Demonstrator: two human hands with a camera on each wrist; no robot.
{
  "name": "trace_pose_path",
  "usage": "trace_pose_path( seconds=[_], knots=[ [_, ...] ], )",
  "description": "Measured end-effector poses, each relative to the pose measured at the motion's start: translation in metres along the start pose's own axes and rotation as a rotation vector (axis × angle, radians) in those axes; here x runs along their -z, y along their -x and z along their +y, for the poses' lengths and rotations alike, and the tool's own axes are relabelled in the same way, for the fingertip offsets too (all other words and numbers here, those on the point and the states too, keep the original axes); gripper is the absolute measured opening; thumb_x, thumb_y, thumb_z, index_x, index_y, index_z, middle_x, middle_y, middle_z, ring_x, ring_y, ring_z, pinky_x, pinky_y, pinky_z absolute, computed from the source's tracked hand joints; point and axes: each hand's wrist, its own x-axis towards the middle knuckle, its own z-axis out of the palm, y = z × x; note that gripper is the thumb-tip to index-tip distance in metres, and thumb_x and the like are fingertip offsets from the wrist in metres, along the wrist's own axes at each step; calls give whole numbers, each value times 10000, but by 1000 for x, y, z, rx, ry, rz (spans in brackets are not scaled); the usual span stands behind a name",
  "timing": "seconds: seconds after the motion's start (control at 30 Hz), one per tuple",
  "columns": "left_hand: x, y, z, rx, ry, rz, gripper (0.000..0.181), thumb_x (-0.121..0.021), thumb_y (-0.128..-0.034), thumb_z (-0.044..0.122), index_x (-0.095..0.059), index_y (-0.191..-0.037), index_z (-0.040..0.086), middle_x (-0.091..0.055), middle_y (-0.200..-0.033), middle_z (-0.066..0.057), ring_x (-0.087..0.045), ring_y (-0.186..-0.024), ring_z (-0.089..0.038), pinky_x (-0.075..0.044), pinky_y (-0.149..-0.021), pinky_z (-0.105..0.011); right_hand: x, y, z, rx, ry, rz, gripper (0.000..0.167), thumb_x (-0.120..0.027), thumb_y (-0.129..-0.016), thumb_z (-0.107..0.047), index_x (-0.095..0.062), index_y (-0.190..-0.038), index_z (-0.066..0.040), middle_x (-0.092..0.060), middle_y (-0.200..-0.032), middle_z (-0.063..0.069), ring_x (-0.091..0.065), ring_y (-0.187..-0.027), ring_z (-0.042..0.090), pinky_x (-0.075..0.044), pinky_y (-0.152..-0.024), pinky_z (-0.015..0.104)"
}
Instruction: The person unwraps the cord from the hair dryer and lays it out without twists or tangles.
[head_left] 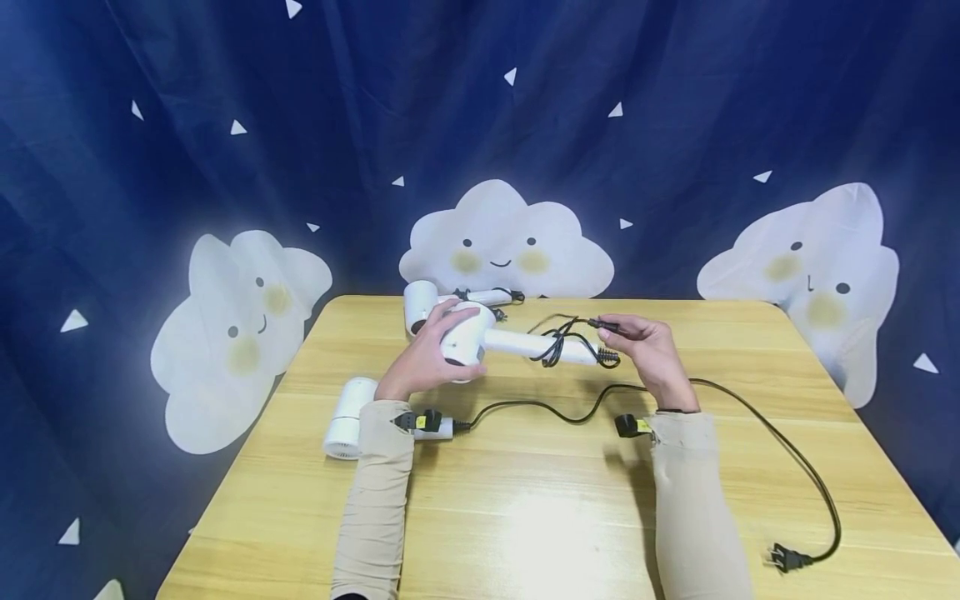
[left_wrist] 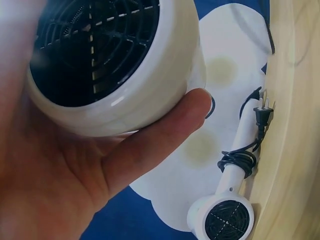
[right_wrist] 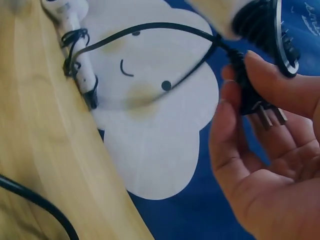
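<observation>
My left hand grips a white hair dryer by its head, above the table. In the left wrist view, the dryer's dark round grille shows between thumb and fingers. Its handle points right, with a black cord looped loosely round it. My right hand pinches the black plug at the cord's end, beyond the handle's tip. Two metal prongs stick out from the plug in the right wrist view.
A second white hair dryer with a wrapped cord lies at the table's back edge. Another white hair dryer lies at the left, partly hidden by my left forearm. Its black cord stretches right to a plug near the front.
</observation>
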Motion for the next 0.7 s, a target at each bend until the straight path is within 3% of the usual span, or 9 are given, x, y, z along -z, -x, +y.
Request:
trace_pose_path(
  seconds=[0.2, 0.37, 0.47, 0.57, 0.7],
  knots=[
    [-2, -1, 1, 18, 15, -18, 931, -930, -688, 427, -501, -1512, 364, -245, -1695, -69, -376, -1491, -380, -402, -1130, -616, -10, -2, -4, 94, -124, 69, 232, -737, -904, 44, -779, -1121, -26, -809, -991, -118, -752, -944, 25, -570, -852, 177],
    [-4, -1, 1, 32, 13, -26, 929, -927, -696, 448, -491, -1514, 384, -239, -1700, -70, -391, -1485, -378, -408, -1126, -615, -21, 0, -11, 189, -195, 66, 248, -736, -888, 82, -789, -1100, -35, -815, -1041, -50, -761, -1001, 61, -584, -881, 202],
    [-4, 0, 1, 35, 16, -18, 938, -932, -692, 442, -491, -1517, 378, -243, -1699, -63, -390, -1483, -381, -405, -1127, -615, -25, 4, -17, 274, -197, -2, 276, -720, -879, 121, -795, -1090, -42, -812, -1079, -19, -761, -1028, 87, -589, -891, 218],
    [-2, 0, 1, 35, 20, -1, 947, -943, -684, 414, -494, -1517, 373, -255, -1693, -50, -392, -1474, -379, -406, -1120, -607, -26, 9, -24, 330, -144, -119, 292, -715, -865, 151, -787, -1094, -15, -807, -1106, -10, -761, -1022, 100, -594, -849, 213],
    [0, 1, -1, 33, 14, 27, 947, -942, -685, 405, -492, -1518, 381, -267, -1690, -30, -393, -1468, -362, -409, -1111, -598, -23, 17, -32, 285, 18, -265, 253, -752, -853, 109, -782, -1083, 7, -805, -1111, -29, -767, -995, 109, -603, -812, 229]
  ],
)
